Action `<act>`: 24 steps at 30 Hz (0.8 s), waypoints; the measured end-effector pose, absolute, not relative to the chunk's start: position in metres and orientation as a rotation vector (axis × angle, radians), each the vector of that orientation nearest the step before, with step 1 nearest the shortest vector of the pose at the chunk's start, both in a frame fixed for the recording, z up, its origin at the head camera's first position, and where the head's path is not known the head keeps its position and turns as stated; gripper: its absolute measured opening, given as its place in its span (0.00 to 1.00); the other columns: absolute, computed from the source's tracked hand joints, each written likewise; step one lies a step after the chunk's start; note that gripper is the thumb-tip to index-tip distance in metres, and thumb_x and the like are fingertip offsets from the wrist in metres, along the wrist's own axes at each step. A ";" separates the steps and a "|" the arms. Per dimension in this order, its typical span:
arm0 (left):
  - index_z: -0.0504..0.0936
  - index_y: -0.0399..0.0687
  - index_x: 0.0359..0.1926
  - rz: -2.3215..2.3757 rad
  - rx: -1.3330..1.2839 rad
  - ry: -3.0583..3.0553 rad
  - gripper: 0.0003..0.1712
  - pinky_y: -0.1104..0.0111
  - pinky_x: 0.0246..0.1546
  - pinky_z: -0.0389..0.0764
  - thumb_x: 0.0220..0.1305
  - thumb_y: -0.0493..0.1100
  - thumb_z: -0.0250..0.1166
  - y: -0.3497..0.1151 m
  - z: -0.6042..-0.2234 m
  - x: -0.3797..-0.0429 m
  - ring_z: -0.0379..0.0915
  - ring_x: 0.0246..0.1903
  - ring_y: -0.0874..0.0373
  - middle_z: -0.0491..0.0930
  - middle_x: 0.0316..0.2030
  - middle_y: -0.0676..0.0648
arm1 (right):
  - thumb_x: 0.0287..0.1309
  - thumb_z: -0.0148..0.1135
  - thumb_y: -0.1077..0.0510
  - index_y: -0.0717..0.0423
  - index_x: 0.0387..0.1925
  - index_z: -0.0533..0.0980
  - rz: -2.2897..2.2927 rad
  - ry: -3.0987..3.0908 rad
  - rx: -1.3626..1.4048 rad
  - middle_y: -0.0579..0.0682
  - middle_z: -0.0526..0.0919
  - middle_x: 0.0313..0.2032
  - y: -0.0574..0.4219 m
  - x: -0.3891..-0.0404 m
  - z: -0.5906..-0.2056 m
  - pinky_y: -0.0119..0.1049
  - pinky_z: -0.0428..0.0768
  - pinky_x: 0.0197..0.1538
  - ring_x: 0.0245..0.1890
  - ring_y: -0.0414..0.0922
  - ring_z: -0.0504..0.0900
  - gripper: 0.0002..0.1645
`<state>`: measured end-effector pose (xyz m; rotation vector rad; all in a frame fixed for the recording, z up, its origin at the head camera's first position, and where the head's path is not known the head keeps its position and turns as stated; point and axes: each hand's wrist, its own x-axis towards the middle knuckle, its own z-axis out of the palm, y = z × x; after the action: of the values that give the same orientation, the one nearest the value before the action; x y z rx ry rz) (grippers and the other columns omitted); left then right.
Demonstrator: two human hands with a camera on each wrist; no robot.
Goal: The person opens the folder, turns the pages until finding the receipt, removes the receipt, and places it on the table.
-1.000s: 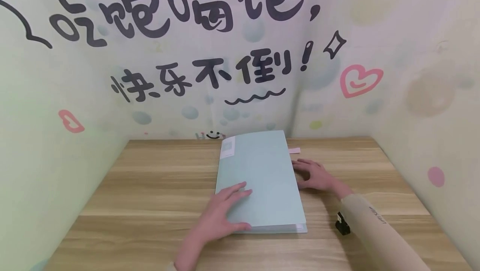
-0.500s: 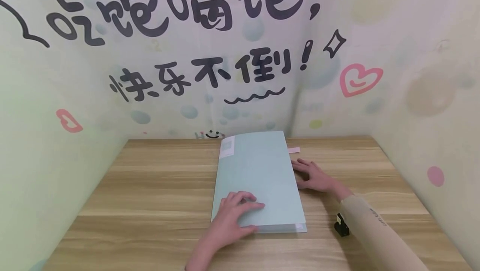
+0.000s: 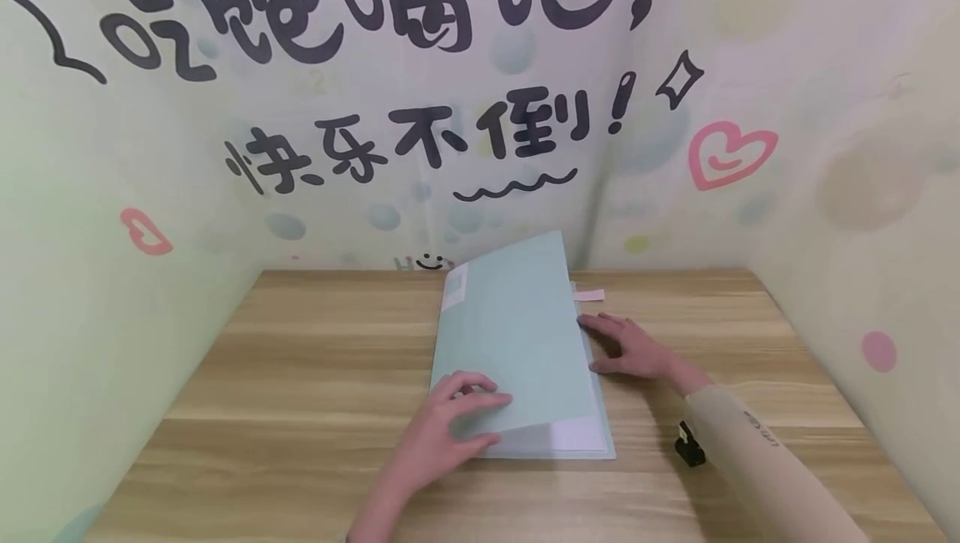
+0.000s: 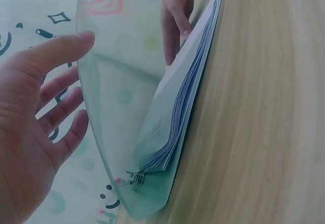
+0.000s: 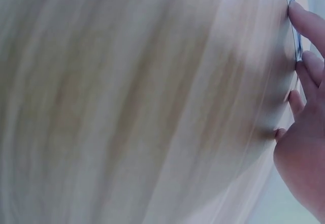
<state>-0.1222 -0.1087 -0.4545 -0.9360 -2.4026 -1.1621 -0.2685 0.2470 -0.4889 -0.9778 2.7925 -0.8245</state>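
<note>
Here, one part-open folder (image 3: 517,334), one pink tab (image 3: 590,295), left hand (image 3: 442,426) loosely spread, right hand (image 3: 639,353) likewise.

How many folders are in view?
1: the blue folder lies partly open on the table, left hand at its near left corner, right hand at its right edge. Anything underneath would be hidden.

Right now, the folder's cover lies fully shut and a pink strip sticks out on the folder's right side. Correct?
No: the cover isn't shut. The head view shows it partly raised above white paper. The pink strip does stick out on the right side.
</note>
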 end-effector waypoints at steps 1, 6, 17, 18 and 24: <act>0.84 0.63 0.54 -1.169 -0.930 -2.402 0.29 0.71 0.52 0.74 0.49 0.41 0.78 -0.110 -0.453 -0.122 0.70 0.51 0.62 0.77 0.53 0.56 | 0.55 0.71 0.50 0.63 0.70 0.63 -0.825 2.788 -0.968 0.66 0.66 0.70 0.248 -0.268 -0.488 0.74 0.51 0.65 0.70 0.72 0.59 0.47; 0.82 0.60 0.55 -1.248 -0.899 -2.369 0.29 0.71 0.50 0.79 0.51 0.38 0.77 -0.117 -0.448 -0.118 0.73 0.53 0.60 0.77 0.53 0.55 | 0.58 0.68 0.46 0.54 0.71 0.64 -0.781 2.758 -0.948 0.62 0.63 0.72 0.248 -0.269 -0.485 0.76 0.47 0.66 0.72 0.72 0.55 0.43; 0.80 0.44 0.58 -1.382 -0.871 -2.158 0.33 0.69 0.35 0.85 0.48 0.25 0.73 -0.139 -0.442 -0.112 0.79 0.44 0.57 0.79 0.51 0.42 | 0.60 0.66 0.45 0.51 0.70 0.67 -0.708 2.755 -0.936 0.62 0.60 0.74 0.248 -0.268 -0.484 0.77 0.45 0.66 0.73 0.71 0.52 0.39; 0.79 0.44 0.58 -1.395 -0.856 -2.151 0.33 0.69 0.35 0.85 0.48 0.25 0.72 -0.141 -0.442 -0.111 0.79 0.43 0.57 0.79 0.51 0.42 | 0.60 0.65 0.45 0.51 0.70 0.67 -0.704 2.749 -0.933 0.62 0.60 0.74 0.248 -0.268 -0.484 0.77 0.44 0.67 0.74 0.71 0.52 0.39; 0.78 0.40 0.59 -1.410 -0.810 -2.118 0.35 0.71 0.34 0.85 0.47 0.21 0.70 -0.154 -0.441 -0.107 0.79 0.42 0.61 0.78 0.51 0.40 | 0.61 0.64 0.44 0.51 0.71 0.65 -0.702 2.718 -0.917 0.62 0.58 0.75 0.246 -0.266 -0.481 0.76 0.42 0.68 0.74 0.71 0.49 0.40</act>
<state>-0.1071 -0.1537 -0.4410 -0.8101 -2.1176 -1.4098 -0.2658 0.2458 -0.4812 -0.9165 2.7182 -0.7019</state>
